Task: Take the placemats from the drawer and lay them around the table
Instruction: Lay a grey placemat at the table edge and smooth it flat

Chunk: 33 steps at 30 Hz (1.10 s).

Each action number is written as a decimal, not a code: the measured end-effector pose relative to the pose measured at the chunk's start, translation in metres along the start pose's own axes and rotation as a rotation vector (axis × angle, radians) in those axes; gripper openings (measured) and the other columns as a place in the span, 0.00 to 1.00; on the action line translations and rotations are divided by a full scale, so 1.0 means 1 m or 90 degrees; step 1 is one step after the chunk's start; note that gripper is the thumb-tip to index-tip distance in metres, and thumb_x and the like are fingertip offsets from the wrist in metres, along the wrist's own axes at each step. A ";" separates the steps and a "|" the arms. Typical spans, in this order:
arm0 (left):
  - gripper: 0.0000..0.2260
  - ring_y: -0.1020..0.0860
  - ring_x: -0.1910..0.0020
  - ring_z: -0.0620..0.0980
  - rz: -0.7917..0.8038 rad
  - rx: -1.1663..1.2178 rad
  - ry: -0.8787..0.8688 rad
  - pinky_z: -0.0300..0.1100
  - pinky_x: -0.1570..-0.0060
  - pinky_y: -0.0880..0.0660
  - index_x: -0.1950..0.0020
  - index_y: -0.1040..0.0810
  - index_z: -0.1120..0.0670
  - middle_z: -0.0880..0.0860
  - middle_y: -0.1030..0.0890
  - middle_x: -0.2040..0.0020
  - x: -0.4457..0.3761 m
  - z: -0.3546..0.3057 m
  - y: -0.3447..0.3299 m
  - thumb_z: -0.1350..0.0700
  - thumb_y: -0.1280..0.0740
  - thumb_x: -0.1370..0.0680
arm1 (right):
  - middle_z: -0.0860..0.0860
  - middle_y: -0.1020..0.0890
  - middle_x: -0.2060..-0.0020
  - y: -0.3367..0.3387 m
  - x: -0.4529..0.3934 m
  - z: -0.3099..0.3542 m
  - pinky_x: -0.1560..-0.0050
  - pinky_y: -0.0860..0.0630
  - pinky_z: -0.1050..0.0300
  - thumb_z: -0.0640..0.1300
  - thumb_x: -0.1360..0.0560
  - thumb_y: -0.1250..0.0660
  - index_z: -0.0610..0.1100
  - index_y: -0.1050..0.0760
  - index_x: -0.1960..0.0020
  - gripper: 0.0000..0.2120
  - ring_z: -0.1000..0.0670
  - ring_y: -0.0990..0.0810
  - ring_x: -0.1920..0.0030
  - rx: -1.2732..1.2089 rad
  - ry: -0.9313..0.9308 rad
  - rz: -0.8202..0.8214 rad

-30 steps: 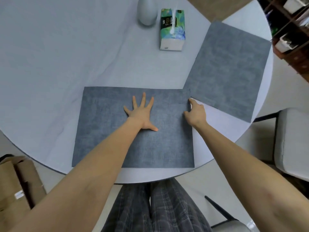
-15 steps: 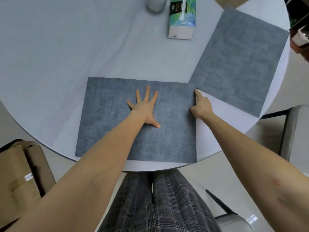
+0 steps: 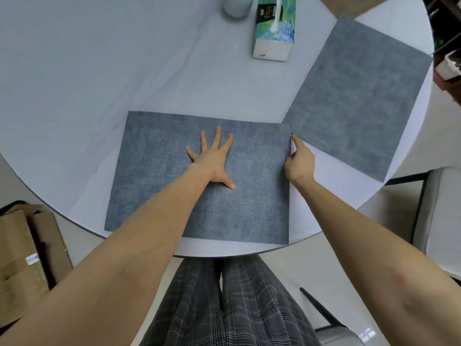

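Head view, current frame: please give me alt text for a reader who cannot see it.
A person's left hand presses flat, fingers spread, on a grey-blue rectangular fabric placemat at the near edge of a round white table, while the right hand pinches the mat's right edge. A second matching placemat lies angled to the right; a green-patterned tissue pack stands farther back.

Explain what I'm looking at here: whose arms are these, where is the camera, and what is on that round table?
No machine here: a person wears a camera on the head, looking down at their own arms. The left hand lies flat, fingers spread, pressing on the near placemat. The right hand grips that mat's right edge, forefinger pointing along it. A second placemat lies at an angle to the right; their corners nearly meet. Further back on the round table stand a tissue box and a pale vase, partly cut off.
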State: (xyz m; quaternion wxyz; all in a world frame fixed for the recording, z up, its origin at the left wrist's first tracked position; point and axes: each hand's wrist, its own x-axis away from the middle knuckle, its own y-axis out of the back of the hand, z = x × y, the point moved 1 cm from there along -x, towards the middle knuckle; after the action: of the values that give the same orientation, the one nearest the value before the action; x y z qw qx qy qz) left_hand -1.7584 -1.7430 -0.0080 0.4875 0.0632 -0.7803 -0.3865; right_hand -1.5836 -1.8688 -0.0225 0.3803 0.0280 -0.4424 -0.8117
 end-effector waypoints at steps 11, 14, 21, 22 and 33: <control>0.63 0.71 0.26 0.59 -0.020 0.015 0.003 0.76 0.35 0.60 0.23 0.67 0.43 0.49 0.74 0.25 -0.004 0.000 0.001 0.41 0.20 0.40 | 0.38 0.21 0.49 -0.001 -0.005 0.003 0.48 0.28 0.51 0.30 0.27 0.45 0.43 0.36 0.28 0.28 0.39 0.23 0.48 0.001 -0.041 -0.004; 0.63 0.71 0.25 0.59 -0.022 0.010 0.002 0.76 0.34 0.59 0.23 0.67 0.43 0.49 0.73 0.25 -0.005 0.000 0.000 0.41 0.20 0.40 | 0.37 0.21 0.49 -0.004 -0.004 0.002 0.49 0.29 0.51 0.30 0.27 0.45 0.43 0.36 0.29 0.27 0.39 0.23 0.48 0.005 -0.040 -0.004; 0.60 0.68 0.24 0.58 -0.049 -0.006 -0.013 0.74 0.33 0.59 0.22 0.65 0.45 0.50 0.70 0.23 -0.002 0.005 -0.003 0.39 0.22 0.37 | 0.37 0.24 0.45 -0.002 -0.001 0.006 0.51 0.31 0.53 0.31 0.25 0.44 0.38 0.34 0.33 0.21 0.39 0.25 0.45 0.065 -0.061 -0.011; 0.58 0.67 0.24 0.57 -0.060 -0.008 -0.021 0.72 0.32 0.58 0.22 0.63 0.46 0.50 0.68 0.22 0.000 0.009 -0.004 0.40 0.23 0.36 | 0.38 0.26 0.42 -0.002 0.000 0.009 0.48 0.31 0.52 0.31 0.25 0.43 0.38 0.34 0.33 0.20 0.39 0.26 0.43 0.093 -0.067 -0.018; 0.28 0.41 0.26 0.59 -0.372 0.195 0.154 0.56 0.30 0.37 0.32 0.32 0.61 0.63 0.40 0.25 0.065 0.181 -0.010 0.49 0.28 0.27 | 0.40 0.30 0.36 -0.099 0.092 0.104 0.35 0.34 0.48 0.45 0.25 0.34 0.39 0.31 0.34 0.22 0.39 0.31 0.36 0.211 0.240 0.168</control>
State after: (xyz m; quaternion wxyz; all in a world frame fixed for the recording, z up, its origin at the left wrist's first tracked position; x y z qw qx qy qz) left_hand -1.9416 -1.6830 -0.0091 0.4302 0.4018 -0.7147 -0.3777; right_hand -1.7473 -1.8243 -0.0058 0.5484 0.1829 -0.4903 -0.6523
